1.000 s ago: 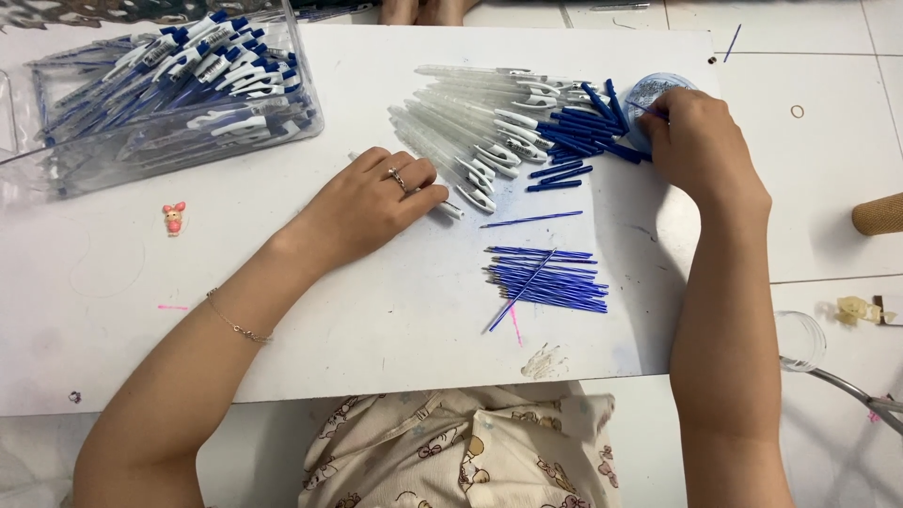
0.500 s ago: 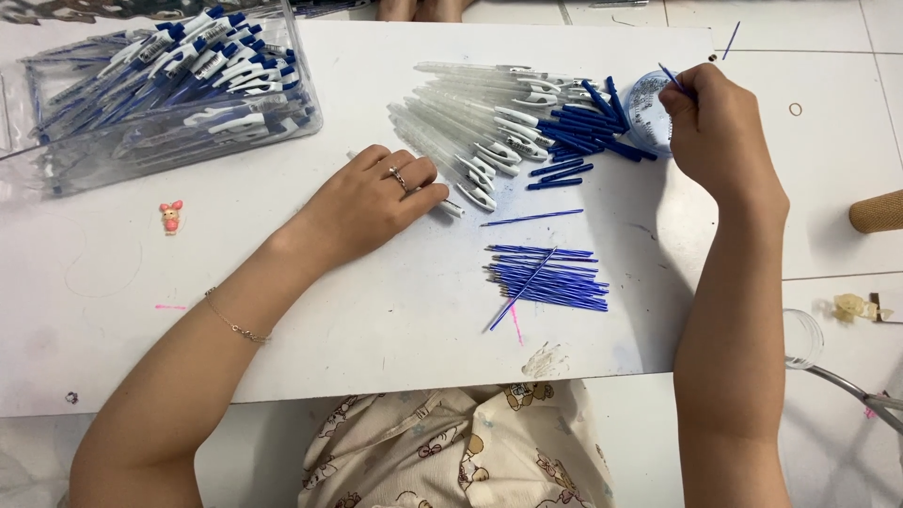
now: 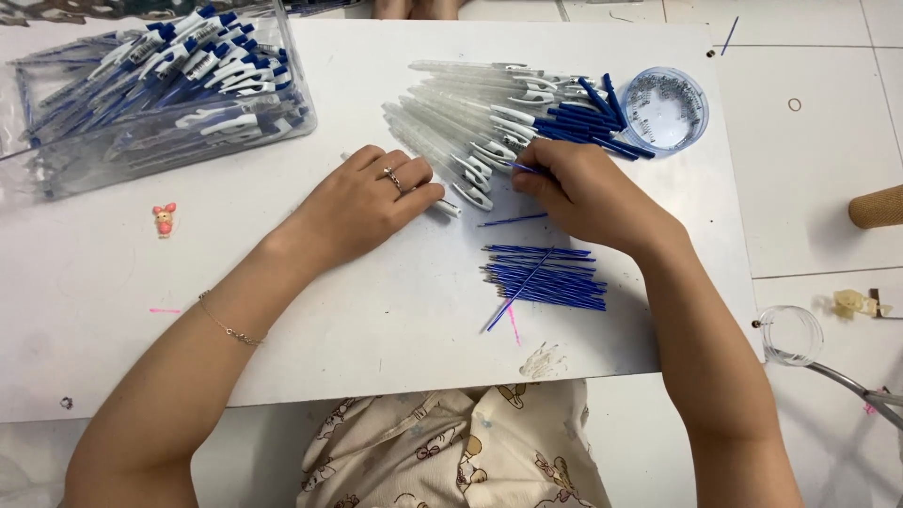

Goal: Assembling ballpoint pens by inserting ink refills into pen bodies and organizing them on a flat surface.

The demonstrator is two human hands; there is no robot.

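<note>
My left hand point(image 3: 367, 199), with a ring on one finger, lies on the white board point(image 3: 282, 310) and presses a clear pen barrel point(image 3: 448, 206) under its fingers. My right hand point(image 3: 588, 193) pinches a thin blue refill point(image 3: 523, 168), its tip pointing left toward the left hand. Just beyond both hands lies a fan of clear pen barrels point(image 3: 461, 113) with white clips. A heap of dark blue pen parts point(image 3: 588, 118) sits beside them. Near my right wrist is a bundle of blue refills point(image 3: 546, 277). A round clear tub of small springs point(image 3: 664, 108) stands at the far right.
A clear plastic box point(image 3: 150, 89) full of blue-and-white pens stands at the far left. A small pink figure point(image 3: 165, 219) lies on the board. Off the board to the right are a tan roll point(image 3: 875, 207), a clear round lid point(image 3: 788, 334) and a metal tool point(image 3: 856, 386).
My right hand has come from the spring tub down and left to the barrel pile, bringing a blue refill. The left hand has stayed put.
</note>
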